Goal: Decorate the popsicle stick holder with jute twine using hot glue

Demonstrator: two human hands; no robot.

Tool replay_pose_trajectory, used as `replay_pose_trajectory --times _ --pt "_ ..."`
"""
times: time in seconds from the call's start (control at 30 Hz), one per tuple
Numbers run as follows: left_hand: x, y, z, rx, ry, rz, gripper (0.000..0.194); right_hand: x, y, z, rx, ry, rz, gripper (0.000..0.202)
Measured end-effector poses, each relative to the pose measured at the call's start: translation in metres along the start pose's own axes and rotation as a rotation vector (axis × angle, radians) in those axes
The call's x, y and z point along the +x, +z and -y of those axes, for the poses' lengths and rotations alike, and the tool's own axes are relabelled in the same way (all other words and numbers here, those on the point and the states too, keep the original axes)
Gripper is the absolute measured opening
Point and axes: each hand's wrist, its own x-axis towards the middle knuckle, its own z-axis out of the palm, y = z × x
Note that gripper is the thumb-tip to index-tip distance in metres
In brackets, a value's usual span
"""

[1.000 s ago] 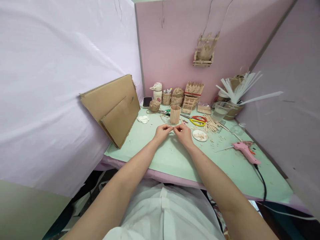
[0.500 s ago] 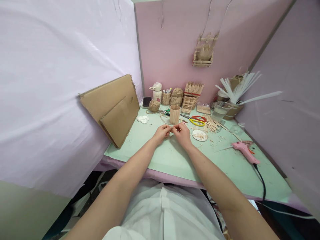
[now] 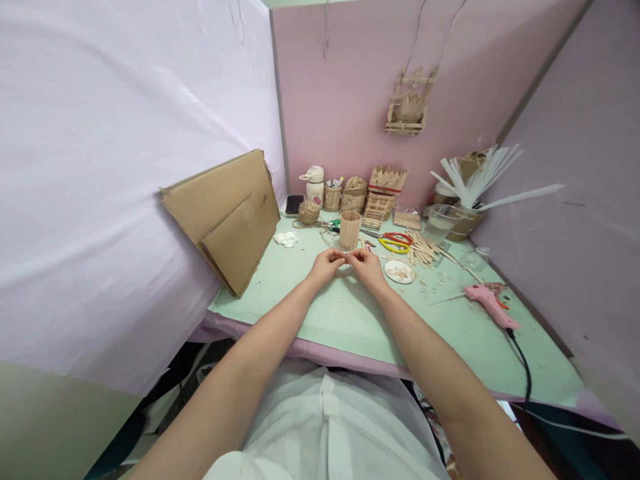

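Right, two bare hands pinching close before a wooden cup

Well, the left hand (image 3: 327,265) and right hand (image 3: 366,265) nearly meet at the fingertips, each narrowed to a pinch; I can't tell what lies between them. Just beyond, the wooden cup (image 3: 350,231) stands upright on the green table (image 3: 325,310). A white dish (image 3: 399,279) sits near the right hand, yellow-handled scissors (image 3: 395,247) farther off, and a pink glue gun (image 3: 493,305) lies well to the right. Cardboard (image 3: 220,207) leans at left.
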Motion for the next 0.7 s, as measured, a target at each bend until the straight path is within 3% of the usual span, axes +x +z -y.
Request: replay_pose_trajectory --times 0.17,0.27,0.5,0.7 --pt "-0.003 -0.001 0.001 0.327 0.053 0.020 0.013 0.001 0.000 -0.003 0.032 0.025 -0.013 0.024" --pt "-0.005 0.000 0.001 0.409 0.036 0.026 0.017 0.005 -0.001 -0.006 0.046 0.059 -0.094 0.022" --pt "-0.003 0.003 0.005 0.376 0.033 0.142 0.019 0.014 -0.001 -0.018 0.040 0.088 -0.319 0.022" --pt "-0.004 0.004 0.004 0.277 0.051 0.142 0.022 0.011 -0.008 -0.009 0.112 0.075 -0.289 0.022"
